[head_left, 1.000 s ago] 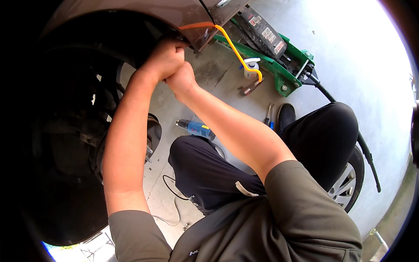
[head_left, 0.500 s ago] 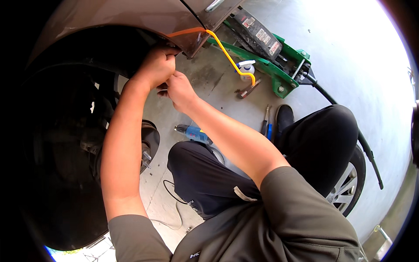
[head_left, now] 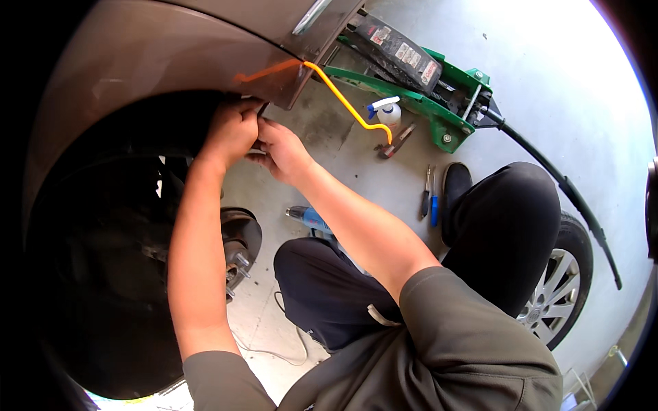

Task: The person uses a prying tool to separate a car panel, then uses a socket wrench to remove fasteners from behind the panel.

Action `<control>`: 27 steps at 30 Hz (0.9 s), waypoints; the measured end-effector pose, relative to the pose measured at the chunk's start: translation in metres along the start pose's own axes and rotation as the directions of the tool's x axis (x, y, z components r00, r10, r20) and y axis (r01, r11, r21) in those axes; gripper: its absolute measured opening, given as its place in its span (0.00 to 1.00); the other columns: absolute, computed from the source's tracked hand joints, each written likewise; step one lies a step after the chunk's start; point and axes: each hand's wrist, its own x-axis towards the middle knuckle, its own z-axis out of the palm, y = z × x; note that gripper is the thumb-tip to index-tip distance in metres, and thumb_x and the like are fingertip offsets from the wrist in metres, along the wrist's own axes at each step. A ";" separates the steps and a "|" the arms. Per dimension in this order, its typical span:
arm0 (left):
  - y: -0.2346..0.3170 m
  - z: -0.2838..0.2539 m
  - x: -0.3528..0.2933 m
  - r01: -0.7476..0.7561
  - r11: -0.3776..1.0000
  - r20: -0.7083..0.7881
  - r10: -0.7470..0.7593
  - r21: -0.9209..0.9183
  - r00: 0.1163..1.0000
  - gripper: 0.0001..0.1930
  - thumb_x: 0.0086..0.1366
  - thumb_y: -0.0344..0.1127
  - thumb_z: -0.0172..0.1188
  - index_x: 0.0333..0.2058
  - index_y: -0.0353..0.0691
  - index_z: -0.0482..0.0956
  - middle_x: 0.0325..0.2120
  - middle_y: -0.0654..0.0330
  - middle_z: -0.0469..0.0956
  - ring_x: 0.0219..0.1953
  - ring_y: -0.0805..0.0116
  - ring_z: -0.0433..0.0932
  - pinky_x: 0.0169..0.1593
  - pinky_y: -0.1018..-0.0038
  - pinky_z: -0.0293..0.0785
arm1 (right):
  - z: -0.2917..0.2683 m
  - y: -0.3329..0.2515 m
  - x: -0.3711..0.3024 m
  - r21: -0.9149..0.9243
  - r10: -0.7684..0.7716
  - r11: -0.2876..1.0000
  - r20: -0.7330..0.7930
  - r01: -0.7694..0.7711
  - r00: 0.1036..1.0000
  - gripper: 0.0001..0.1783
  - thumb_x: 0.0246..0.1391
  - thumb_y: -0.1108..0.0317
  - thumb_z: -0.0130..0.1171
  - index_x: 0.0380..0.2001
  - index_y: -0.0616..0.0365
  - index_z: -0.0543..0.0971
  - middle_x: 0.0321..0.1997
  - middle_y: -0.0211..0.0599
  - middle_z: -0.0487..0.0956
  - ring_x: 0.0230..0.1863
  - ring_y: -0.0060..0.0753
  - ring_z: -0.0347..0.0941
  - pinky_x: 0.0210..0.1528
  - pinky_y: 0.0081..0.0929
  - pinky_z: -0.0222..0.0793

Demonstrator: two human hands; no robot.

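Observation:
At the rear lower corner of the brown car's wheel arch, my left hand (head_left: pixel 233 129) is closed with its fingers curled at the arch edge. A small dark piece shows by its fingertips, too hidden to name. My right hand (head_left: pixel 284 152) is closed just beside it, almost touching, with its fingers curled under; what they hold is hidden. Above both hands is the glossy brown body panel (head_left: pixel 171 58). Left of my left forearm lies the dark wheel well (head_left: pixel 103 205), without a wheel. A hub with bare studs (head_left: pixel 236 264) shows beside that forearm.
A green floor jack (head_left: pixel 439 120) with a long handle stands at the upper right. Near it are a bent orange rod (head_left: pixel 349 99), a white spray bottle (head_left: pixel 388 113) and blue-handled pliers (head_left: pixel 434 205). A blue heat gun (head_left: pixel 308 217) lies by my knee; a removed wheel (head_left: pixel 565 288) lies right.
The view has shifted, so the car panel sits lower in the picture. Both hands stay together at the arch edge, with their grip little changed.

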 end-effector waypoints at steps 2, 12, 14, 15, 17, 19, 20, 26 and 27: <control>-0.017 0.004 0.006 -0.039 0.998 -0.003 0.039 0.048 0.999 0.19 0.66 0.28 0.46 0.49 0.31 0.83 0.47 0.47 0.84 0.51 0.56 0.82 0.55 0.68 0.74 | -0.027 0.004 0.001 0.080 0.039 0.995 0.151 -0.052 0.988 0.21 0.71 0.46 0.49 0.46 0.51 0.79 0.36 0.27 0.80 0.36 0.25 0.72 0.42 0.28 0.70; -0.010 0.001 -0.004 0.027 0.999 -0.037 -0.026 0.025 0.999 0.15 0.67 0.31 0.47 0.42 0.31 0.82 0.38 0.46 0.84 0.41 0.53 0.82 0.49 0.65 0.75 | -0.039 0.011 0.025 0.122 0.020 0.991 0.312 -0.061 0.950 0.15 0.68 0.51 0.60 0.47 0.48 0.80 0.39 0.21 0.78 0.37 0.19 0.71 0.40 0.25 0.68; -0.014 0.003 -0.003 0.012 0.998 -0.054 -0.009 0.063 0.998 0.15 0.66 0.31 0.47 0.42 0.31 0.82 0.38 0.45 0.84 0.41 0.50 0.82 0.48 0.64 0.75 | -0.057 0.011 0.028 0.250 0.035 0.947 0.540 -0.200 0.841 0.15 0.67 0.51 0.61 0.48 0.46 0.80 0.44 0.22 0.80 0.41 0.21 0.72 0.44 0.26 0.69; -0.009 0.004 -0.003 0.061 0.997 -0.041 -0.059 0.050 0.997 0.15 0.66 0.31 0.47 0.41 0.31 0.82 0.37 0.45 0.84 0.41 0.50 0.82 0.48 0.64 0.75 | -0.056 0.010 0.031 0.259 0.029 0.945 0.540 -0.199 0.841 0.15 0.67 0.51 0.61 0.48 0.46 0.80 0.44 0.22 0.80 0.41 0.21 0.72 0.44 0.26 0.69; -0.007 0.008 0.002 0.069 0.997 -0.048 -0.071 -0.040 0.996 0.15 0.68 0.32 0.47 0.39 0.30 0.82 0.36 0.45 0.84 0.40 0.51 0.82 0.47 0.62 0.75 | -0.044 0.011 0.034 0.249 0.032 0.959 0.380 -0.136 0.924 0.13 0.67 0.52 0.61 0.46 0.47 0.80 0.42 0.23 0.81 0.36 0.21 0.71 0.41 0.26 0.69; -0.007 0.007 0.000 0.070 0.997 -0.057 -0.069 0.020 0.996 0.14 0.68 0.32 0.47 0.39 0.30 0.82 0.35 0.46 0.84 0.40 0.51 0.82 0.47 0.62 0.75 | -0.030 0.006 0.039 0.221 -0.059 0.975 0.320 -0.013 0.946 0.12 0.67 0.54 0.61 0.45 0.48 0.80 0.40 0.24 0.80 0.35 0.21 0.70 0.40 0.26 0.68; -0.003 0.007 -0.001 0.072 0.995 -0.069 -0.068 0.064 0.995 0.14 0.69 0.32 0.48 0.38 0.30 0.82 0.34 0.47 0.84 0.40 0.51 0.82 0.47 0.62 0.75 | -0.025 0.004 0.040 0.169 -0.147 0.980 0.255 0.105 0.956 0.11 0.67 0.55 0.61 0.44 0.49 0.80 0.38 0.24 0.80 0.33 0.21 0.68 0.39 0.26 0.68; -0.012 0.003 -0.001 0.032 0.992 -0.088 -0.021 0.125 0.996 0.12 0.69 0.31 0.50 0.41 0.31 0.81 0.39 0.47 0.83 0.43 0.52 0.81 0.49 0.62 0.75 | -0.047 -0.005 0.034 0.344 0.031 0.916 0.457 -0.209 0.889 0.10 0.68 0.62 0.59 0.45 0.55 0.80 0.38 0.27 0.82 0.34 0.21 0.72 0.38 0.25 0.69; -0.011 0.003 0.000 0.007 0.989 -0.083 0.006 0.151 0.997 0.12 0.70 0.31 0.50 0.42 0.31 0.81 0.40 0.47 0.83 0.43 0.52 0.81 0.49 0.62 0.75 | -0.043 -0.005 0.036 0.344 0.031 0.915 0.459 -0.210 0.888 0.10 0.68 0.62 0.59 0.45 0.55 0.80 0.38 0.27 0.82 0.34 0.21 0.72 0.38 0.25 0.69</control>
